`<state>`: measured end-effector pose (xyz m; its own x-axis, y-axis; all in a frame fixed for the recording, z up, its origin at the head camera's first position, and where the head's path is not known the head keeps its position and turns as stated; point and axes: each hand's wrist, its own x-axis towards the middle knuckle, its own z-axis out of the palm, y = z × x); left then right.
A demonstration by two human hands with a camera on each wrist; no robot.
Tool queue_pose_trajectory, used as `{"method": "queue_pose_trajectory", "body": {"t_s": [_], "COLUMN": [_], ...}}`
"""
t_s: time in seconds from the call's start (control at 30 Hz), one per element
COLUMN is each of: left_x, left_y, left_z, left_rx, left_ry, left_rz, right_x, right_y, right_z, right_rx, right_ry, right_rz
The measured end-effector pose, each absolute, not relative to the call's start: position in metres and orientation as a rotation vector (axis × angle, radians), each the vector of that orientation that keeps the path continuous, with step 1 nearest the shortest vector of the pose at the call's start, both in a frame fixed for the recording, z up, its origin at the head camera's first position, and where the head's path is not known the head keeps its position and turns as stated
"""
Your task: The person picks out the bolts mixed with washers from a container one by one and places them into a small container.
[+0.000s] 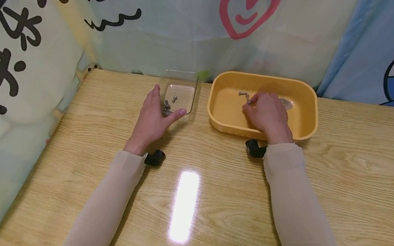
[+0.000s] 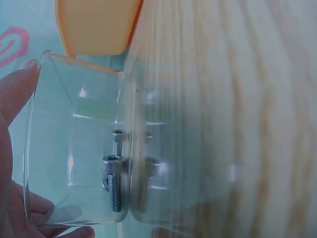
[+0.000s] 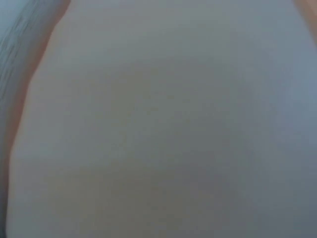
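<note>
My left hand point(image 1: 152, 120) holds a clear plastic box point(image 1: 185, 91), its fingers along the left side and its thumb across the near side. Inside the box lie several metal socket-head screws point(image 2: 114, 181), also seen through its wall in the left wrist view. My right hand point(image 1: 268, 115) reaches into a yellow bin point(image 1: 216, 122), where its thumb and fingertips pinch a small screw point(image 1: 249, 101). Another screw point(image 1: 242, 93) lies close to those fingertips. The right wrist view holds only a blurred pale surface, so that hand's fingers are hidden there.
A shiny pale item point(image 1: 286, 104) lies in the bin behind the right hand, its kind unclear. Box and bin stand side by side at the back of a wooden table point(image 1: 224, 196). Printed cloth point(image 1: 180, 30) hangs behind and on the left.
</note>
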<state>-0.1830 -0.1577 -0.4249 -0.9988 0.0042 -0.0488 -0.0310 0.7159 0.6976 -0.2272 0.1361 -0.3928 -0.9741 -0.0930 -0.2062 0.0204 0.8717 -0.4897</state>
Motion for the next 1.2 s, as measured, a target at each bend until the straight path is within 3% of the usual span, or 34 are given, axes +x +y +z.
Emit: {"method": "queue_pose_trajectory", "body": {"t_s": [1.2], "left_x": [-0.182], "left_y": [-0.156], "left_z": [-0.425], "left_rx": [-0.007], "left_ry": [2.871], "left_rz": [1.161], "right_x": [-0.217], "right_y": [0.122], "right_z": [-0.372], "right_rx": [-0.109], "right_ry": [2.910], "right_rz": [-0.798]}}
